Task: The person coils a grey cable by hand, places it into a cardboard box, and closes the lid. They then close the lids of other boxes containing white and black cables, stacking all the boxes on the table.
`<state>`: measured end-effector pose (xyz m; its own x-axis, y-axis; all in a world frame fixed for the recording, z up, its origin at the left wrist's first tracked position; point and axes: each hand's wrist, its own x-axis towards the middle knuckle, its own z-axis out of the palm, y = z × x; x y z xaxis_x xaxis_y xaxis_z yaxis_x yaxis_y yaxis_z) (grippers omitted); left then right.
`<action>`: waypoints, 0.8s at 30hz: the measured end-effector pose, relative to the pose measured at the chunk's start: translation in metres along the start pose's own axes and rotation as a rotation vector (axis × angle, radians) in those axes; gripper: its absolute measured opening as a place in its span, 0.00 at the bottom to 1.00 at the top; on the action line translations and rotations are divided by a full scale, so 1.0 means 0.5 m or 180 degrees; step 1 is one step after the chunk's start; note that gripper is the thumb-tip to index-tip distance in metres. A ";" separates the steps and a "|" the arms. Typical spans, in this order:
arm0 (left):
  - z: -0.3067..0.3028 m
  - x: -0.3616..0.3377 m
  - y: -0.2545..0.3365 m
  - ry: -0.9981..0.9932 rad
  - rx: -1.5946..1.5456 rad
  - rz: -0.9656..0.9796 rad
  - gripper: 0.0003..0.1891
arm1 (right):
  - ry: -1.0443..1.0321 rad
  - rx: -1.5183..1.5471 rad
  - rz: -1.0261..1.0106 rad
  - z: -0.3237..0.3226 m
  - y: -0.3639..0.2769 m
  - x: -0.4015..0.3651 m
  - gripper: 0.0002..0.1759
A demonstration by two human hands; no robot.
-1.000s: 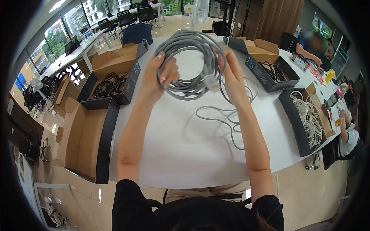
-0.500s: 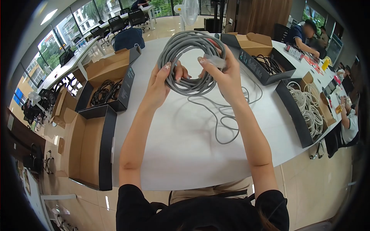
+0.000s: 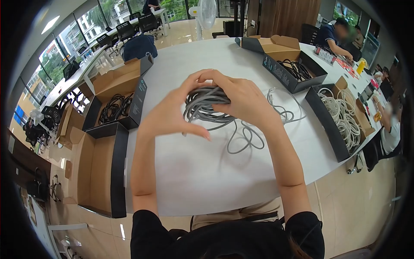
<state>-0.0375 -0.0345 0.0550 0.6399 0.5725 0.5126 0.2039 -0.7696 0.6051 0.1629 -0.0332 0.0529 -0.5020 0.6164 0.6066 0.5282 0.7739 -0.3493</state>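
Observation:
A coil of grey cable (image 3: 205, 103) is tilted low over the white table, between my two hands. My right hand (image 3: 243, 99) grips it from the right, thumb pressed against its near face and fingers curled over the top. On the left, my left hand (image 3: 172, 110) makes a wide curve around the coil. Its thumb stretches out apart from the cable, and its fingers reach over the top to meet the right fingers. Loose grey cable (image 3: 246, 146) trails from the coil across the table, looping off to the right.
Boxes of black cable stand at the left (image 3: 137, 101) and back right (image 3: 278, 71). A box of white cables (image 3: 330, 125) sits at the right edge. An open cardboard box (image 3: 118, 172) lies front left. A person (image 3: 330, 36) works at the far right.
The coil has come down towards the table and tipped from facing me to lying flatter. My left thumb has left the coil and spread out; both hands' fingers now arch over its top.

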 end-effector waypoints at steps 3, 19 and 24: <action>0.023 0.011 0.029 0.0159 0.0696 -0.1160 0.32 | -0.0019 0.0195 0.0216 -0.011 -0.011 -0.001 0.33; -0.111 -0.041 -0.039 0.2109 -0.1442 0.0091 0.13 | -0.0096 0.0798 0.0566 -0.135 0.100 -0.039 0.24; -0.132 -0.051 -0.031 0.2721 -0.1651 0.0204 0.07 | -0.0364 0.0457 0.0534 -0.111 0.087 -0.051 0.23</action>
<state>-0.1060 -0.0187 0.0729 -0.1507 0.7021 0.6960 -0.2910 -0.7043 0.6475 0.2367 -0.0232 0.0621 -0.4940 0.7441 0.4498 0.5120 0.6671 -0.5411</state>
